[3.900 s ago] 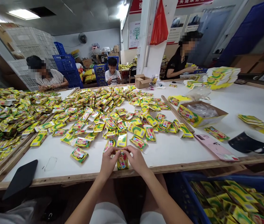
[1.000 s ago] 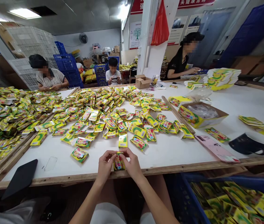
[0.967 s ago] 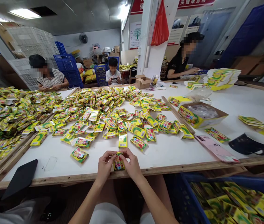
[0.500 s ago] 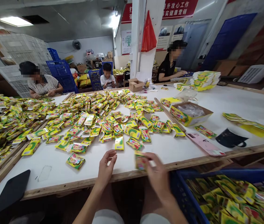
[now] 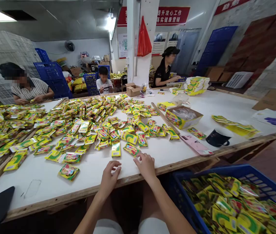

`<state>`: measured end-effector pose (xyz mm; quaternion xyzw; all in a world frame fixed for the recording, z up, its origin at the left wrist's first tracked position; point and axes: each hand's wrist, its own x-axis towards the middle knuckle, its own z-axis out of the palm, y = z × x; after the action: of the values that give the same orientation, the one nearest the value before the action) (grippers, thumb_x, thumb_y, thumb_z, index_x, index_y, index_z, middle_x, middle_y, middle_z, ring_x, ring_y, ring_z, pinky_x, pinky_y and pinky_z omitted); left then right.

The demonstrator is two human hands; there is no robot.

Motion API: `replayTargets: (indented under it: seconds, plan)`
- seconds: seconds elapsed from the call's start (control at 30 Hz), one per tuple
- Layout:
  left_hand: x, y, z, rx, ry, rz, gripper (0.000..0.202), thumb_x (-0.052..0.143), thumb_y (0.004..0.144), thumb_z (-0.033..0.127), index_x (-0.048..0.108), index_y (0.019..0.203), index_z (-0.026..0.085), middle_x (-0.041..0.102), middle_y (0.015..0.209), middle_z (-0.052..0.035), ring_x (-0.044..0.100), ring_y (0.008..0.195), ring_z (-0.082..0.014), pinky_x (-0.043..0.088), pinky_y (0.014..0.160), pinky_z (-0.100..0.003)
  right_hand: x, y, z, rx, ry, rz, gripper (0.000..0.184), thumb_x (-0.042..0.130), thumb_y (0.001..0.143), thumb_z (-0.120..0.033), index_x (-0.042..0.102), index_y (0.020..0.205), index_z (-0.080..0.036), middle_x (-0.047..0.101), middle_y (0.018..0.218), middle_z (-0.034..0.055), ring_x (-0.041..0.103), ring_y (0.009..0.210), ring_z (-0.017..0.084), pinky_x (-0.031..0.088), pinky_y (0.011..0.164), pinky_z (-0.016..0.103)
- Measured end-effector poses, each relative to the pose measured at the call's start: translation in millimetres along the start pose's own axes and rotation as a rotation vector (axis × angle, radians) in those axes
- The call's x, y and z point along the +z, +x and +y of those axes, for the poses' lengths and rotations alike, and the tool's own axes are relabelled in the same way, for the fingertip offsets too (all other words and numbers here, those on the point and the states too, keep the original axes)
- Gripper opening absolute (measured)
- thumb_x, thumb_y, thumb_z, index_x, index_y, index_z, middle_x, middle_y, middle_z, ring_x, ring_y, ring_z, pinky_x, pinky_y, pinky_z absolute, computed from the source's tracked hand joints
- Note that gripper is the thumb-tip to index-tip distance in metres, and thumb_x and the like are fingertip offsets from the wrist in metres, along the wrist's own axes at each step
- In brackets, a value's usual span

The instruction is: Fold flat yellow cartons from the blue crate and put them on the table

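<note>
My left hand [image 5: 110, 177] hovers at the table's front edge with thumb and fingers loosely curved and apart, and nothing is in it. To its right, my right hand [image 5: 146, 166] reaches over the table edge, also with nothing visible in it. Its fingertips are close to a small yellow-green packet [image 5: 131, 149] with a red picture; whether they touch it I cannot tell. A yellow packet with a barcode [image 5: 115, 149] lies just beyond my left hand. Further back spreads a heap of similar small packets [image 5: 101, 112]. One more packet [image 5: 69, 171] lies apart on the left.
Right of my legs stands a blue crate [image 5: 189, 198] full of packets. On the table's right are a pink phone [image 5: 196, 145], a dark mug [image 5: 217, 138] and an open carton [image 5: 191, 122]. A wooden strip [image 5: 164, 117] divides the tabletop. Three people sit beyond.
The packet that was in my right hand is gone from it. That hand has moved forward and left toward the packets. The view has turned right; my left hand stays about in place.
</note>
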<state>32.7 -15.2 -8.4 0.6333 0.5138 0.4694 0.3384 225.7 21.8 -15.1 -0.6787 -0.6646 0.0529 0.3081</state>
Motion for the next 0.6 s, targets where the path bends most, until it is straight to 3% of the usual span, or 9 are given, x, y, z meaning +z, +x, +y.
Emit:
replayTargets:
  seconds: [0.07, 0.13, 0.3, 0.4, 0.47, 0.6]
  plan:
    - [-15.3, -5.1, -2.3, -0.053, 0.014, 0.022, 0.023, 0.058, 0.081, 0.04, 0.069, 0.089, 0.021, 0.068, 0.093, -0.0071, 0.063, 0.087, -0.0229, 0.051, 0.073, -0.034, 12.9, 8.0, -5.9, 0.023, -0.015, -0.056, 0.004, 0.066, 0.074, -0.019, 0.064, 0.077, -0.021, 0.066, 0.063, 0.0018, 0.059, 0.062, 0.019, 0.035, 0.064, 0.029]
    - [-28.8, -9.6, -3.7, -0.095, 0.019, 0.028, 0.024, 0.059, 0.081, 0.041, 0.069, 0.089, 0.021, 0.069, 0.09, -0.0068, 0.064, 0.084, -0.0228, 0.051, 0.072, -0.034, 12.6, 9.3, -6.6, 0.014, 0.001, -0.084, 0.006, 0.063, 0.076, -0.016, 0.062, 0.073, -0.022, 0.064, 0.057, 0.0001, 0.057, 0.055, 0.018, 0.034, 0.06, 0.027]
    - [-44.8, -8.2, -3.5, -0.121, 0.026, 0.084, 0.026, 0.057, 0.082, 0.041, 0.067, 0.094, 0.02, 0.068, 0.098, -0.0083, 0.063, 0.088, -0.0235, 0.049, 0.077, -0.035, -20.7, -0.9, -2.7, -0.15, 0.131, -0.065, 0.014, 0.048, 0.088, -0.026, 0.063, 0.087, -0.025, 0.063, 0.057, -0.001, 0.055, 0.054, 0.019, 0.036, 0.059, 0.028]
    - [-38.6, 2.4, -0.4, -0.05, 0.015, 0.123, 0.032, 0.058, 0.082, 0.039, 0.06, 0.11, 0.022, 0.061, 0.117, -0.0096, 0.058, 0.105, -0.0245, 0.046, 0.087, -0.038, -37.5, -3.0, -7.2, -0.292, 0.217, -0.049, 0.02, 0.043, 0.092, -0.027, 0.062, 0.087, -0.024, 0.07, 0.076, 0.0016, 0.058, 0.067, 0.02, 0.039, 0.069, 0.031]
    - [-28.3, 9.1, 2.0, -0.008, -0.041, 0.058, 0.043, 0.061, 0.082, 0.036, 0.051, 0.121, 0.024, 0.057, 0.122, -0.0094, 0.054, 0.112, -0.0239, 0.043, 0.093, -0.038, -38.5, -3.0, -12.2, -0.362, 0.274, -0.065, 0.021, 0.042, 0.093, -0.027, 0.062, 0.087, -0.024, 0.07, 0.086, 0.0022, 0.059, 0.074, 0.02, 0.04, 0.074, 0.032]
    - [-6.7, 15.3, 3.3, -0.062, -0.288, -0.154, 0.047, 0.059, 0.084, 0.036, 0.041, 0.125, 0.026, 0.062, 0.101, -0.0054, 0.063, 0.082, -0.0167, 0.05, 0.072, -0.029, -22.9, -5.4, -21.7, -0.349, 0.397, -0.084, 0.019, 0.043, 0.094, -0.025, 0.062, 0.09, -0.024, 0.069, 0.088, 0.0028, 0.06, 0.08, 0.021, 0.044, 0.075, 0.033]
